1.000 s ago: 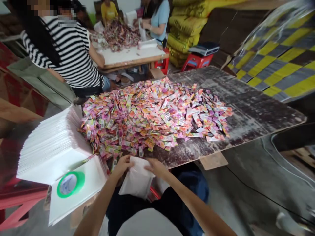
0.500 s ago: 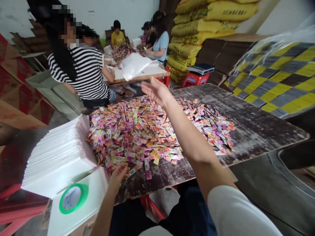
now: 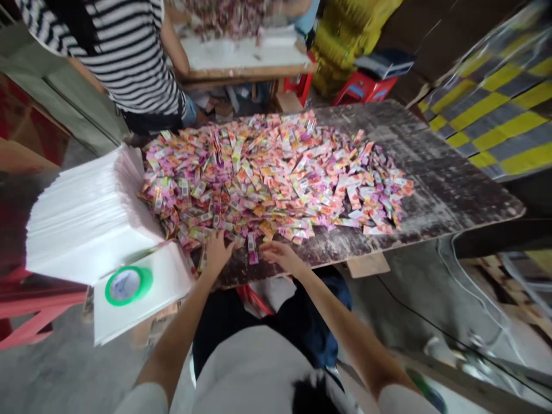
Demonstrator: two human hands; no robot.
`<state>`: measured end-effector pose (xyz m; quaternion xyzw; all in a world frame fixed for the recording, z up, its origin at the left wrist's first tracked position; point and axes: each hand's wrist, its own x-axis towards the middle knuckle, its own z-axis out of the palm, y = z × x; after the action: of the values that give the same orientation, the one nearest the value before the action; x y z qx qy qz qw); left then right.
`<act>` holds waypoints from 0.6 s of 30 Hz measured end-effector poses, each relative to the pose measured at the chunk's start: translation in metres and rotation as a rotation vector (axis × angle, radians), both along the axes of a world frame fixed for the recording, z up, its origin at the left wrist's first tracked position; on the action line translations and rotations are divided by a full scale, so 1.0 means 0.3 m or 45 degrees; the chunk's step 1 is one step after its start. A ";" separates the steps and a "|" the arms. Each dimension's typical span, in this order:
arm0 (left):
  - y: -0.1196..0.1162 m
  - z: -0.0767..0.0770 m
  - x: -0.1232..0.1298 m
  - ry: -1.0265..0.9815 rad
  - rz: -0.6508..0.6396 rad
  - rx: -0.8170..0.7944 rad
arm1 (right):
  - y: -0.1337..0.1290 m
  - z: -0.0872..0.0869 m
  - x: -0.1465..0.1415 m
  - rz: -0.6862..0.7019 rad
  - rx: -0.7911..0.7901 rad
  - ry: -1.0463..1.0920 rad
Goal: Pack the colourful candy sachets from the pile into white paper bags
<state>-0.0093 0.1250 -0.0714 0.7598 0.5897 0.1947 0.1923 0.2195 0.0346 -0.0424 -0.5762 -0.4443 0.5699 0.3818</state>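
A wide heap of small pink, orange and purple printed packets (image 3: 276, 167) covers much of the worn dark table (image 3: 452, 190). At the heap's near left edge, my left hand (image 3: 218, 251) rests with its fingers apart, touching the packets. My right hand (image 3: 282, 256) is over the near edge, fingers loosely stretched and holding nothing visible. Between my hands lies a single purple packet (image 3: 252, 248), close to the right fingertips. To the left, a thick stack of white sheets or sleeves (image 3: 90, 213) stands beside a flat white pile (image 3: 142, 310) bearing a roll of green tape (image 3: 125, 285).
A person in a striped shirt (image 3: 129, 52) is close beyond the table's far left edge. Another table (image 3: 245, 57) with a packet heap stands behind. A red stool (image 3: 366, 86) carries a dark flat device. Yellow-and-grey wrapped stacks (image 3: 495, 109) stand at right.
My right hand has come back from reaching over the heap to the near edge. The white plastic piece in the air beyond it is gone from there. The view has tilted down.
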 end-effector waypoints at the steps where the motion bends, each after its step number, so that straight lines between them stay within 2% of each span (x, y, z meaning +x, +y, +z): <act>1: 0.000 -0.009 0.018 0.113 -0.016 0.003 | -0.024 -0.049 -0.006 -0.076 -0.003 -0.147; 3: -0.005 -0.032 0.036 0.241 -0.063 -0.001 | -0.056 -0.119 -0.011 -0.198 0.035 -0.413; 5: -0.013 -0.050 0.030 0.252 -0.108 -0.012 | -0.063 -0.150 -0.008 -0.246 0.072 -0.599; 9: -0.023 -0.047 0.013 0.180 -0.106 -0.114 | -0.004 -0.124 -0.027 -0.204 0.041 -0.906; 12: -0.031 -0.037 0.037 0.137 -0.098 -0.197 | 0.070 -0.090 -0.092 -0.105 -0.110 -1.064; 15: -0.048 -0.036 0.045 -0.089 -0.056 -0.227 | 0.103 -0.095 -0.142 -0.010 -0.229 -1.138; 18: -0.054 -0.031 -0.003 -0.505 0.067 -0.318 | 0.072 -0.128 -0.115 -0.034 -0.170 -1.061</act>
<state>-0.0101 0.1088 -0.0806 0.6615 0.5795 0.2705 0.3917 0.1852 0.0563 -0.0807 -0.7864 -0.5155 0.3108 0.1387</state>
